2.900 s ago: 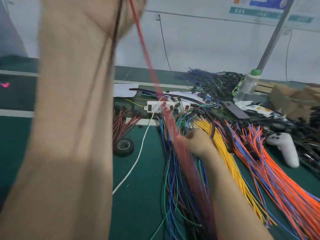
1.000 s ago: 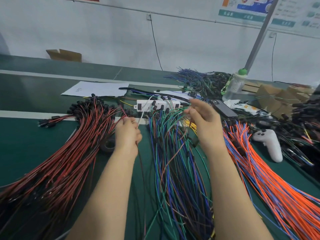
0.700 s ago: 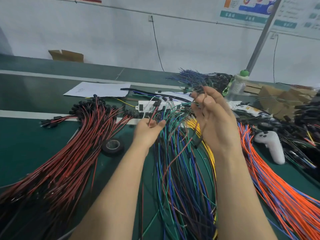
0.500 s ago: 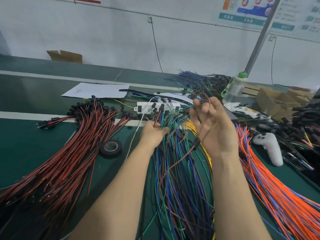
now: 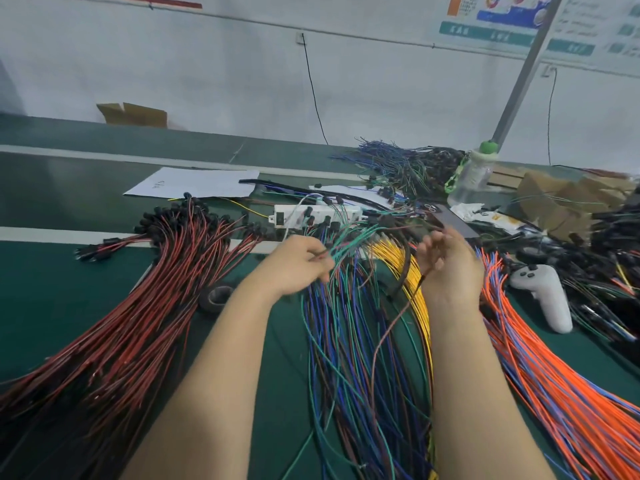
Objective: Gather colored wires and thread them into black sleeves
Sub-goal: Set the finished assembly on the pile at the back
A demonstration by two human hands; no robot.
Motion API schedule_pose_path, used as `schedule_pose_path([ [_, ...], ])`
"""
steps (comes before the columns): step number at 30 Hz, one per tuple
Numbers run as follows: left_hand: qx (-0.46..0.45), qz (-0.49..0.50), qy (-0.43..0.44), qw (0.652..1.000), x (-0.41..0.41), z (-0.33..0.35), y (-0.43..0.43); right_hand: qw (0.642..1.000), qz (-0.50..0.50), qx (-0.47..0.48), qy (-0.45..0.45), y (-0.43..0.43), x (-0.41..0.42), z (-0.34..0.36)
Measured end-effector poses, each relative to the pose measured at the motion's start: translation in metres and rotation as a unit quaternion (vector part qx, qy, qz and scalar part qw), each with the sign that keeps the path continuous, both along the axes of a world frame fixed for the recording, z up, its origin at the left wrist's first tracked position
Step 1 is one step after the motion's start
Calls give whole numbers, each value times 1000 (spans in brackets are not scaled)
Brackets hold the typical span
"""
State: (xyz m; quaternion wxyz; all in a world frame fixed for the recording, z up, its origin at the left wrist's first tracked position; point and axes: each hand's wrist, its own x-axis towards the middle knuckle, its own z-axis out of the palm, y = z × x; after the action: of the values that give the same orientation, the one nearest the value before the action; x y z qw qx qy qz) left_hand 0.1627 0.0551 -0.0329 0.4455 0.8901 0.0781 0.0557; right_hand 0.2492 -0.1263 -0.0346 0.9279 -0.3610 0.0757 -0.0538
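Left hand (image 5: 298, 266) pinches a few strands at the head of the mixed blue-green-brown wire bundle (image 5: 346, 358), which fans down the green mat (image 5: 52, 289) between the forearms. Right hand (image 5: 450, 268), fingers curled, grips a thin brown wire (image 5: 381, 337) looping down over that bundle. Black sleeve (image 5: 403, 271) lies across yellow wires (image 5: 388, 251) just beside it; red-black wires (image 5: 138, 323) to the left, orange-blue wires (image 5: 554, 375) to the right.

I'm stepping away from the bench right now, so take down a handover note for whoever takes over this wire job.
Left hand pinches wire ends at the top of the blue-green wire bundle.
Right hand holds a brown wire trailing over that bundle.
Yellow wires and orange wires lie right of it.
Done: one wire picked out.
Left: gather more, then do the threading.
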Motion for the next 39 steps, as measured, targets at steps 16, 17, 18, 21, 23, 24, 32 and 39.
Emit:
schedule_pose_path([
  [16, -202, -63, -74, 974, -14, 7, -18, 936, 317, -153, -10, 18, -22, 0],
  [17, -182, -79, -56, 979, -16, 9, -15, 947, 297, -124, 8, 19, -18, 1],
  [18, -161, -103, -31, 981, -18, 10, -14, 950, 292, -108, 21, 21, -16, 1],
  [21, -92, -170, 27, 981, -24, 11, -17, 948, 305, -87, 35, 30, -15, 0],
  [23, -75, -153, 4, 985, -24, 8, -19, 959, 268, -79, 39, 32, -15, -4],
  [24, -79, -122, -18, 989, -23, 5, -20, 963, 245, -103, 36, 30, -13, -8],
  [32, -133, 166, 31, 977, -11, -30, -17, 949, 230, -216, -24, 16, -12, -22],
  [39, -184, 113, 115, 970, 0, -38, -25, 954, 233, -179, -61, 16, -13, -18],
])
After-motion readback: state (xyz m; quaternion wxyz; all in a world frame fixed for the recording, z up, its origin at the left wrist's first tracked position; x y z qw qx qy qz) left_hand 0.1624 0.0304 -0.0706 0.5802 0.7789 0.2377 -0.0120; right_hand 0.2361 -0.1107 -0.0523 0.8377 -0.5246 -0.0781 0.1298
